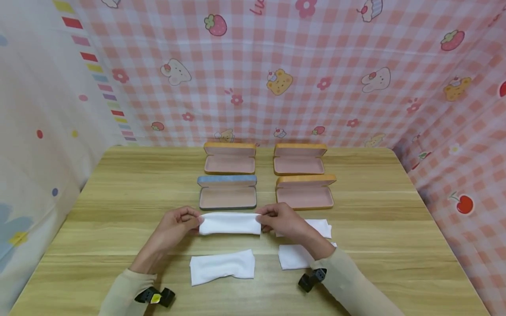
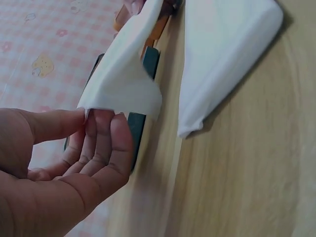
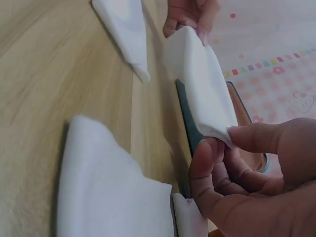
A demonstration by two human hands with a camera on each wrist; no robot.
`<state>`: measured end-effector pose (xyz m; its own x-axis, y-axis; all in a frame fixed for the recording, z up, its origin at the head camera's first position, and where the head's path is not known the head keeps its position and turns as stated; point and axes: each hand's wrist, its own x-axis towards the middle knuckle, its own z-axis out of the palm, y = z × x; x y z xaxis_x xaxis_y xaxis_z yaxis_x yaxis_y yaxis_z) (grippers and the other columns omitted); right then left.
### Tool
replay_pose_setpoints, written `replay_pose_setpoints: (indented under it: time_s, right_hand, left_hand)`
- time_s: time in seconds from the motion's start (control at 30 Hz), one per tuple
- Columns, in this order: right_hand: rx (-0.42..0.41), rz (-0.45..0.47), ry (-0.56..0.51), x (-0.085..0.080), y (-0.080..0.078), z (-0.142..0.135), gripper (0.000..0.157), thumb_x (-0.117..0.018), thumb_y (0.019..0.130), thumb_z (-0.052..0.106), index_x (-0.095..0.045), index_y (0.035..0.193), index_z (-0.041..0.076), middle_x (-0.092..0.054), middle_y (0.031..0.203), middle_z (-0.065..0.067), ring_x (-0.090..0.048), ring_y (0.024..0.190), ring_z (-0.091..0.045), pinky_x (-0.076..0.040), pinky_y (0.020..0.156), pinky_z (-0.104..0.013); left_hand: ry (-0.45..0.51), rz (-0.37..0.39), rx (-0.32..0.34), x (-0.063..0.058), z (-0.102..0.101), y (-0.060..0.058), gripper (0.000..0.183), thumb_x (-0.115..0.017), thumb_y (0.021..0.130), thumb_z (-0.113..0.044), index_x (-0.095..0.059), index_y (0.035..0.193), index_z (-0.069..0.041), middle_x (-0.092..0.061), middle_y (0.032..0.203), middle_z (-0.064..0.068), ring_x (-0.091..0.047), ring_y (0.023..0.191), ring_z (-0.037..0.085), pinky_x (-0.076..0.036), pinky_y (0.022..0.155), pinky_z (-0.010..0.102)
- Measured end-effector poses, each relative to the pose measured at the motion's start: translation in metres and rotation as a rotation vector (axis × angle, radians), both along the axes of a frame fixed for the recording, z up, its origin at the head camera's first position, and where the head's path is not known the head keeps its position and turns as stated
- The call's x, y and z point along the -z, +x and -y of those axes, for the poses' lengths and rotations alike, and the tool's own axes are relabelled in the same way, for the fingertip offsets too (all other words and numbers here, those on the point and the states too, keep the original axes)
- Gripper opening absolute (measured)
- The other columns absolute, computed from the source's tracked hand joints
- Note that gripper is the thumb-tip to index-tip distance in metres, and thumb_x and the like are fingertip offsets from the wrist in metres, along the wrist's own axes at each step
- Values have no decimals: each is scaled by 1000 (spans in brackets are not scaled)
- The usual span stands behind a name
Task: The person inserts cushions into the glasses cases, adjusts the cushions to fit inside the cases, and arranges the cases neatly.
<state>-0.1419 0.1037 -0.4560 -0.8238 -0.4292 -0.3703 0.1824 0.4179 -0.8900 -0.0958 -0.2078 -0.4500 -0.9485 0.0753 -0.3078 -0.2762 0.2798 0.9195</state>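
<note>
A folded white cloth (image 1: 230, 223) is stretched sideways between both hands, just in front of the open blue glasses case (image 1: 228, 196). My left hand (image 1: 179, 223) pinches its left end between thumb and fingers. At the other end, the right hand (image 1: 281, 219) pinches the right corner the same way. In the left wrist view the cloth (image 2: 118, 74) sags between the hands, raised off the wooden table. The right wrist view shows the thumb on top of the cloth (image 3: 207, 94) and the fingers beneath it.
Three orange glasses cases (image 1: 230, 163), (image 1: 299, 164), (image 1: 304, 196) stand open behind and to the right. Another folded white cloth (image 1: 222, 267) lies nearer the front. Two more white cloths (image 1: 294, 256), (image 1: 321, 228) lie partly under the right forearm. A checked curtain (image 1: 245, 66) hangs behind the table.
</note>
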Motion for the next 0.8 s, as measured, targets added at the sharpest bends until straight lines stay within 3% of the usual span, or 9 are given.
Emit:
replay_pose_setpoints:
  time_s: [0.13,0.27,0.57,0.8]
  right_hand:
    - [54,69,-59,0,-1,3,27,-63,103,21,-71,120,2,-74,105,-10,-72,87,-16,-61,85,-32]
    - [114,124,-106,-2,0,6,29,-63,103,20,-69,121,-1,-72,110,-13,-71,90,-15,-61,87,-33]
    - [208,145,-160,1,0,10,27,-68,100,23,-73,112,-2,-68,93,-7,-68,81,-13,-62,82,-31]
    - [233,165,-190,1,0,11,25,-69,99,22,-74,109,-1,-65,86,-6,-66,77,-14,-62,79,-30]
  left_hand:
    - [55,6,0,0,0,1,21,-61,103,-11,-63,116,6,-74,98,6,-69,88,13,-61,82,28]
    - [93,24,-14,-1,0,1,23,-60,103,-10,-61,118,7,-73,102,6,-69,91,12,-61,83,28]
    - [118,46,-37,-4,-1,2,27,-60,104,-14,-61,121,8,-68,112,12,-68,94,14,-62,85,30]
    - [113,68,-80,-6,1,1,31,-63,103,-18,-61,122,6,-67,107,5,-63,89,12,-61,75,27]
